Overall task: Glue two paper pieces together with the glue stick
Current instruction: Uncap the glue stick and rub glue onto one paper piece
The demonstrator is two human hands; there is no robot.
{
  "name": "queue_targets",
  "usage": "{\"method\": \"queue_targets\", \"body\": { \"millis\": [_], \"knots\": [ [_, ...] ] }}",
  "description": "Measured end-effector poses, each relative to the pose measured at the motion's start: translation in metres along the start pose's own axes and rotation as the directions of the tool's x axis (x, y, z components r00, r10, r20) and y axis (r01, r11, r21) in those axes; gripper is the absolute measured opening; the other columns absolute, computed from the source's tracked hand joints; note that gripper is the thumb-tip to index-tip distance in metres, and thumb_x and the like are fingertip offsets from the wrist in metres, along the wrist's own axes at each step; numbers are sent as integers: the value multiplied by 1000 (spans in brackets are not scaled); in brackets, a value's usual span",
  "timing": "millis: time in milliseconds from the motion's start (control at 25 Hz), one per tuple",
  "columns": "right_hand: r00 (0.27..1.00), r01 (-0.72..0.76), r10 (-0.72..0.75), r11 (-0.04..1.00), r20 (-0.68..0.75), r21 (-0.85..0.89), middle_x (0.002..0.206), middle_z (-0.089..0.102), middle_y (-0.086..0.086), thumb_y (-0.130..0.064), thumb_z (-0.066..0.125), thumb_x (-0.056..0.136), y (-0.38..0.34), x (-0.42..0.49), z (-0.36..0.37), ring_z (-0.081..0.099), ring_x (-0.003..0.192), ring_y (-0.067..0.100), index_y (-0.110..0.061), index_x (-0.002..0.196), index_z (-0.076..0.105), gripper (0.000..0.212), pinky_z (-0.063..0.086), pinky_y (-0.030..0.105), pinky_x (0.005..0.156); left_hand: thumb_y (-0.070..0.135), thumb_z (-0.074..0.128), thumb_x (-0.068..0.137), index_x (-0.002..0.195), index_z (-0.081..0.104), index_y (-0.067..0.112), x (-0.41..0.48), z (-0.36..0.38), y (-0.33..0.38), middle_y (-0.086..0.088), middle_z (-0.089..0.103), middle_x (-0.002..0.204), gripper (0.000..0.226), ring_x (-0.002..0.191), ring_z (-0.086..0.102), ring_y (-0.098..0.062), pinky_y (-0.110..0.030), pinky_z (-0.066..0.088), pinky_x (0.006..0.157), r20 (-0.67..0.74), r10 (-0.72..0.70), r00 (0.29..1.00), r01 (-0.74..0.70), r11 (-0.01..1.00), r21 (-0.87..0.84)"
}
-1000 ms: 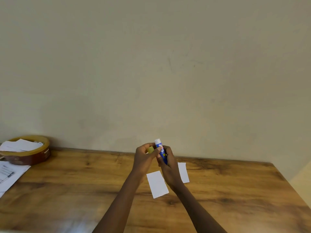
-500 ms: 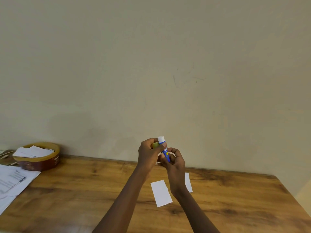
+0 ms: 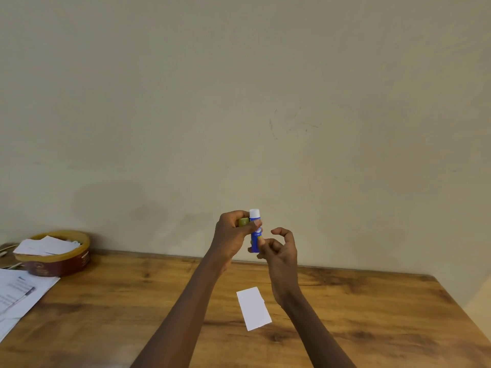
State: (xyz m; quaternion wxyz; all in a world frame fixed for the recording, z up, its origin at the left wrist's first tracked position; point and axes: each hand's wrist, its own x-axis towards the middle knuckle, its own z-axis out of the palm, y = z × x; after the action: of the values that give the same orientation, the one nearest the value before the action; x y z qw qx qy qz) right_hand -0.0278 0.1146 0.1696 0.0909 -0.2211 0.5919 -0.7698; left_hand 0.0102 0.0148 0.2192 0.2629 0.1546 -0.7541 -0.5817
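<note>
Far out at nine o'clock lie some printed sheets (image 3: 18,296), and just behind them sits a round tin (image 3: 57,257) heaped with paper scraps; neither matters to the job.

I judge I am in the opening step: the glue stick (image 3: 255,231) is uncapped and being readied, and no glue has gone onto paper yet. It stands nearly upright in the air at twelve o'clock, above the surface (image 3: 132,301) and well clear of it, white tip on top.

My left hand (image 3: 231,237) has its fingers clamped round the upper part of the blue tube, and a yellow-green cap (image 3: 243,222) is tucked in the same grip just beside the tip. At six o'clock from the stick, one white paper piece (image 3: 253,312) lies flat on the wood between my forearms. The second piece I cannot see; my right forearm may hide it.

My right hand (image 3: 281,251) sits at the tube's lower end, fingers loosely curled and partly spread; thumb and forefinger seem to touch the base, perhaps twisting it, though I cannot tell how firmly.

Next I would need enough glue showing, then bring the tip down onto the paper while something pins that sheet.
</note>
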Motion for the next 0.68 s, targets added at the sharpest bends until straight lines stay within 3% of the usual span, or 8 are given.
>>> {"method": "queue_targets", "body": {
  "millis": [120,280,400,480,520,600,680],
  "knots": [
    [997,-60,61,997,50,-38,79,65,-1,-15,56,85,-3,-1,-5,67,64,8,-25,105,38,28,50,8,57,13,58,83,100,61,-5,-2,2,-5,-24,65,101,25,94,58,-35,-29,47,76,-9,-12,1000,12,1000,-21],
    [998,29,-37,988,-52,-149,78,67,3,-13,71,73,-1,-8,-4,66,66,10,-25,98,45,39,53,18,61,13,61,81,94,63,-1,-3,9,-4,-20,68,94,19,88,63,-26,-19,50,70,14,-10,1000,11,996,-87],
    [995,-60,53,995,81,85,80,69,10,-10,53,86,-4,-8,-11,69,68,15,-18,113,42,30,54,20,62,13,60,82,90,65,4,-2,12,-1,-3,69,77,13,66,65,-4,-5,47,56,76,17,997,-7,993,-121],
    [974,-161,114,956,194,244,85,68,12,-16,43,91,-10,-8,-18,70,72,17,-22,121,36,31,55,20,64,11,59,82,90,65,3,0,13,0,-5,69,79,13,66,65,-4,-5,47,57,84,15,996,-3,989,-147],
    [977,-145,106,966,184,213,87,68,11,-19,44,91,-12,-7,-20,69,75,17,-26,122,32,34,55,20,65,11,59,82,89,65,5,0,13,1,-8,69,83,11,72,66,-9,-6,49,60,78,11,997,1,988,-157],
    [999,-23,24,999,44,-23,85,66,8,-17,59,83,-11,-7,-20,66,76,17,-29,115,33,42,53,21,65,11,60,82,86,64,11,1,17,3,-9,68,89,6,80,65,-19,-11,51,65,67,9,998,3,986,-166],
    [997,39,-47,991,-64,-131,78,66,9,-9,64,79,-10,-7,-21,65,67,14,-27,101,40,38,51,24,64,12,60,81,85,62,14,1,21,5,-6,67,86,4,77,64,-14,-8,51,61,73,25,997,-14,988,-152]
  ]
}}
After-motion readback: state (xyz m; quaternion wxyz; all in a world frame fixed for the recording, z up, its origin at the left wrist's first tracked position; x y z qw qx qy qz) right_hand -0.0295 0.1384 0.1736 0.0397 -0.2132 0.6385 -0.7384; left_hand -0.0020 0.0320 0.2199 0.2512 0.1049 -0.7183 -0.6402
